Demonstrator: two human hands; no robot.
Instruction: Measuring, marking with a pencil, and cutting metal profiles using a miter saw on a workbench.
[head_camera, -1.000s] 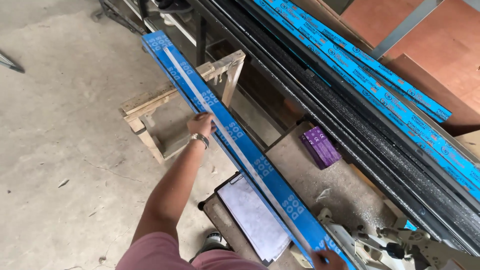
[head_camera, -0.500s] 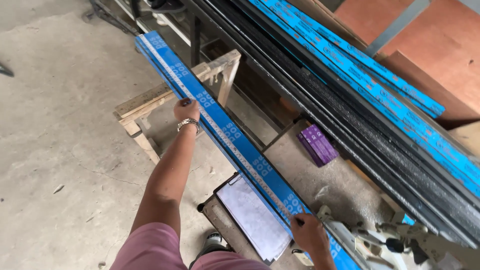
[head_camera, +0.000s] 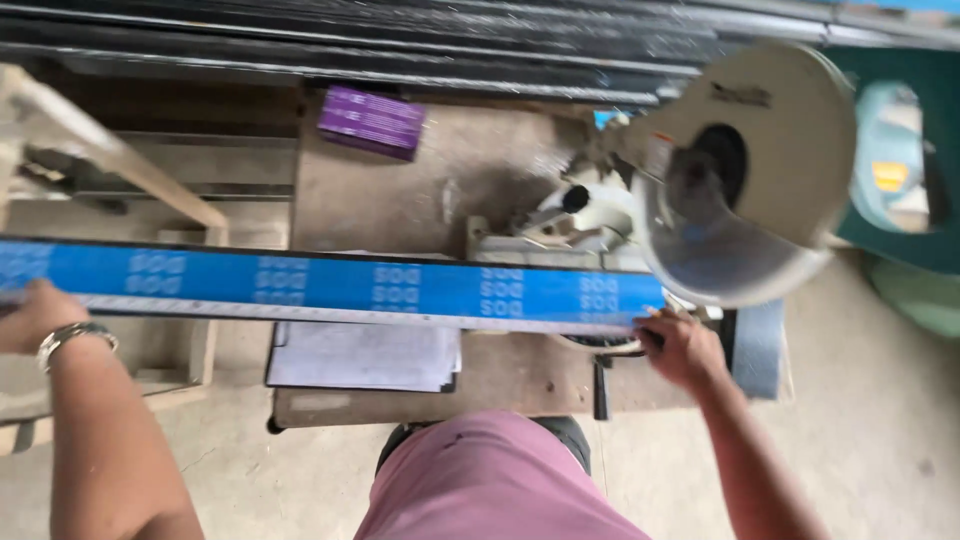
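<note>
Change since half a second before: view swung from a slanting look along the stock to a square-on look over the bench; long blue-filmed profile (head_camera: 340, 288) now lay level across the picture instead of running diagonally; mitre saw (head_camera: 740, 180), earlier only partly visible at the lower right corner, now filled the upper right.

Blue-filmed profile — one, stretched across the workbench (head_camera: 400, 200) from the left edge to the saw's base, its right end just under the blade guard.

Left hand (head_camera: 35, 315) — one, at the far left against the profile's lower edge, silver bracelet (head_camera: 75, 335) at the wrist; fingers hidden and blurred, grip not discernible.

Right hand (head_camera: 680, 350) — one, at the profile's right end, fingers curled closed on the lower edge.

Mitre saw — one, round pale guard raised, directly above the right hand.

Purple box (head_camera: 372, 120) — one, at the back of the bench, well apart from the profile.

Stack of white papers (head_camera: 365, 355) — one, on a dark clipboard, just beneath the profile near its middle.

Wooden frame (head_camera: 110, 170) — one, at left, partly crossed by the profile.

Dark metal bars (head_camera: 350, 45) — several, count blurred, racked along the top.

Pink garment (head_camera: 490, 480) — lower centre, covering part of the bench's front.
</note>
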